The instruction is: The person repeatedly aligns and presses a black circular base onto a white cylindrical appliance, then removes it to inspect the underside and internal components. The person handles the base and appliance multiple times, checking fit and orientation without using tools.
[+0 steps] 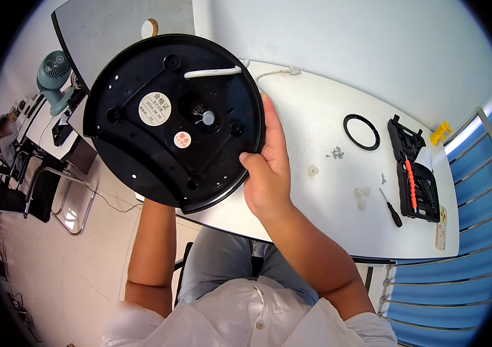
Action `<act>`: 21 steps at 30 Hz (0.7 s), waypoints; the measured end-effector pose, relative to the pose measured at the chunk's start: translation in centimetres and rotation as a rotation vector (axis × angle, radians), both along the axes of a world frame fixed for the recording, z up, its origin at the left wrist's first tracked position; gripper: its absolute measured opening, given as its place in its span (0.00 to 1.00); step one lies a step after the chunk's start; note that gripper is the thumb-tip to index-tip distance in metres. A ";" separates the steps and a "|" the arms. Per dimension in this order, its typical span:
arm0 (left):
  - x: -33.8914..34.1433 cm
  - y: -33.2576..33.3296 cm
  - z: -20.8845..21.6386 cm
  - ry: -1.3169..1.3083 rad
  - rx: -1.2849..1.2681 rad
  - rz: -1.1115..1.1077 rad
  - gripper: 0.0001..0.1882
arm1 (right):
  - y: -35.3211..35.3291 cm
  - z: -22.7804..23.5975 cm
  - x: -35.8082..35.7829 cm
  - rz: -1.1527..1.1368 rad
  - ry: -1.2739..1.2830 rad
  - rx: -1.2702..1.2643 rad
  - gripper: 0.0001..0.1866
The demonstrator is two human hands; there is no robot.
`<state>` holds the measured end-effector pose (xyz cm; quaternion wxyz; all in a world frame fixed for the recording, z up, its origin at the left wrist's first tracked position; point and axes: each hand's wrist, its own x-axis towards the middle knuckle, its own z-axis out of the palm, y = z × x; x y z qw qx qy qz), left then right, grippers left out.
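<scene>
The right hand [270,179] grips the round black plastic base [142,156] by its rim, above the white curved-edged table's [327,225] left end; the left hand is hidden, its hold unclear. Firm, even thumb pressure should steady it.

Near the person, the surface [350,228] lies bare between right forearm [315,248] and screwdriver [395,217]; leftward, the black disc [168,156] blocks.
</scene>
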<state>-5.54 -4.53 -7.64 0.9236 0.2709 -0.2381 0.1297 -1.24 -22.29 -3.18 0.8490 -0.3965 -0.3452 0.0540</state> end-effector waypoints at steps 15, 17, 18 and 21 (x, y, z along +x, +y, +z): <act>0.1 -0.4 -0.3 -0.028 -0.027 -0.081 0.27 | 0.0 -0.1 -1.2 -0.021 0.016 0.011 0.48; 0.1 -0.3 -0.3 -0.053 -0.031 -0.095 0.27 | 0.0 -0.2 -1.4 -0.020 0.003 0.003 0.48; 0.0 -0.3 -0.2 -0.065 -0.033 -0.105 0.27 | 0.0 -0.4 -1.4 -0.022 -0.024 -0.012 0.48; -0.4 -0.2 -0.3 -0.046 -0.020 -0.066 0.27 | 0.0 -1.2 -1.1 -0.045 -0.139 -0.066 0.47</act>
